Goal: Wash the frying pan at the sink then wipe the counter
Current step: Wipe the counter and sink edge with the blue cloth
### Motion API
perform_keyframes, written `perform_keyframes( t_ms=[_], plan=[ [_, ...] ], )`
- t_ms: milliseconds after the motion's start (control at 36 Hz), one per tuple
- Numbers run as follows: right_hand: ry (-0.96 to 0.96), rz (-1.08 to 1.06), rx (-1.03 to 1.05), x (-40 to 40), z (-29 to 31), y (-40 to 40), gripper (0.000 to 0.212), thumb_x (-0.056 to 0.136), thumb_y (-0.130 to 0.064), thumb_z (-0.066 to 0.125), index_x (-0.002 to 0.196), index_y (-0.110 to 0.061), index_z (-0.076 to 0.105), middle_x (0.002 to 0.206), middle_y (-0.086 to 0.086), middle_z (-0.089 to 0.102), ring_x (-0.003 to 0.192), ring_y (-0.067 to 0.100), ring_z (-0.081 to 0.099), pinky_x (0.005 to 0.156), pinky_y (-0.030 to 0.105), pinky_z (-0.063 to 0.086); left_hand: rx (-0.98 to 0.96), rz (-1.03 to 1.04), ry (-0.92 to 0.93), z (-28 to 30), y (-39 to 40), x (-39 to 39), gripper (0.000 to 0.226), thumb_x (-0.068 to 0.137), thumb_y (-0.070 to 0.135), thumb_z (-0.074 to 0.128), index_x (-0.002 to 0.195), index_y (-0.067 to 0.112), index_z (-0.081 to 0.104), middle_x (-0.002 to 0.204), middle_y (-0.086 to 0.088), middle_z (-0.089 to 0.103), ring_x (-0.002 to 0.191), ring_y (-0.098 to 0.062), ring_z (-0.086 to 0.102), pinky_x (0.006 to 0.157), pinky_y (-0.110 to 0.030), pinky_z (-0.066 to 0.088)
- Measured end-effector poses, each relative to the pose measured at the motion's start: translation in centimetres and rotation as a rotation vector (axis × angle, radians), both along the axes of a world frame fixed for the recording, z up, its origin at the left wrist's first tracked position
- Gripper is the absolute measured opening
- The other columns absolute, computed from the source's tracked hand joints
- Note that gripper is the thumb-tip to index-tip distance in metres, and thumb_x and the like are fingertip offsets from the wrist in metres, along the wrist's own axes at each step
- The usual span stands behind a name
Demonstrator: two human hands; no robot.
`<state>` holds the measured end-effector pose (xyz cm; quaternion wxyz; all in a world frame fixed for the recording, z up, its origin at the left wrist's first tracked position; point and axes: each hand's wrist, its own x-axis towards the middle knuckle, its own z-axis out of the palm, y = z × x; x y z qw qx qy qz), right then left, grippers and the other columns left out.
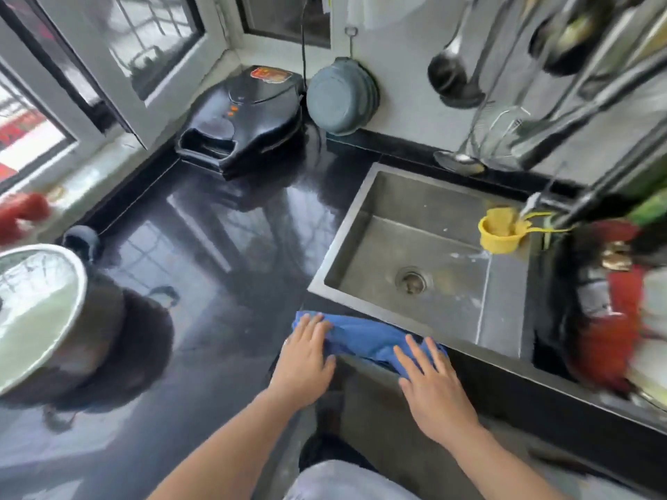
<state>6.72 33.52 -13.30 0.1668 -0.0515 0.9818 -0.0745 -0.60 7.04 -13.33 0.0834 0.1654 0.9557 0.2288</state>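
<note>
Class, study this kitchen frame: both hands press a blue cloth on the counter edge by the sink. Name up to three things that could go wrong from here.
1. The cloth lies along the counter front edge; it may slip off, since the left hand and right hand only press it flat.
2. Water seems to run into the sink near the yellow cup, unattended, and may splash.
3. A wide wipe leftward could knock the metal bowl.

Corner kitchen. Glossy black counter [216, 229] wraps beneath white-framed windows [119, 48] on two sides; daylight mirrors off its surface. White wall [397, 66] along the counter's back edge, ladles [451, 77] hanging there from a metal rack [577, 102]. Window sill [90, 167] pale, along the counter's left edge.
</note>
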Motion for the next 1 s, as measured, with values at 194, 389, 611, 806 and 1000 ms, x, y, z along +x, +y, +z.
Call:
perform_keyframes(
  t_ms=[194, 389, 611, 806, 1000],
  plan=[
    [-0.065, -0.341, -0.155, 6.3, 2.2, 10.8, 0.050, 0.107, -0.032, 0.034, 0.157, -0.028, 0.029, 0.164, 0.000, 0.024, 0.152, 0.030, 0.021, 0.124, 0.037, 0.013, -0.137, -0.293, -0.005, 1.4, 7.2, -1.2, 0.061, 0.077, 0.005, 0.058, 0.137, 0.016, 0.055, 0.137, -0.001, 0.060, 0.125, -0.026, 0.056, 0.098, -0.038, 0.050],
    [0.029, -0.655, -0.314, 7.3, 3.9, 12.6, 0.036, 0.092, -0.009, 0.065, 0.127, -0.019, 0.066, 0.129, -0.004, 0.059, 0.123, 0.019, 0.049, 0.105, 0.024, 0.033, -0.065, -0.338, -0.036, 1.4, 6.8, -3.0, 0.039, 0.087, 0.011, 0.063, 0.125, 0.019, 0.066, 0.132, 0.005, 0.063, 0.120, -0.020, 0.058, 0.096, -0.032, 0.049],
    [0.126, -0.808, -0.397, 4.7, 6.4, 12.4, 0.021, 0.082, -0.003, 0.069, 0.087, -0.021, 0.078, 0.098, -0.005, 0.066, 0.099, 0.017, 0.048, 0.085, 0.026, 0.039, -0.232, -0.473, -0.013, 2.0, 8.2, -4.4, 0.052, 0.081, 0.051, 0.069, 0.125, 0.025, 0.060, 0.120, 0.003, 0.061, 0.107, -0.028, 0.059, 0.088, -0.039, 0.048],
    [0.137, -1.034, -0.907, 2.4, 12.9, 10.5, 0.019, 0.086, 0.002, 0.049, 0.077, -0.004, 0.065, 0.067, 0.001, 0.058, 0.068, 0.015, 0.049, 0.065, 0.032, 0.036, -0.258, -0.485, 0.171, 1.3, 10.6, -3.0, 0.044, 0.075, 0.056, 0.065, 0.109, 0.029, 0.063, 0.103, 0.003, 0.062, 0.095, -0.029, 0.059, 0.084, -0.041, 0.046],
    [0.133, -1.252, -1.254, 1.2, 14.3, 9.5, 0.017, 0.101, -0.021, 0.050, 0.089, -0.016, 0.060, 0.082, 0.006, 0.055, 0.070, 0.017, 0.052, 0.060, 0.031, 0.036, 0.157, -0.258, -0.360, 4.8, 11.0, -6.7, 0.022, 0.101, 0.029, 0.048, 0.085, 0.020, 0.060, 0.073, 0.003, 0.062, 0.076, -0.026, 0.059, 0.067, -0.035, 0.040]
  ],
)
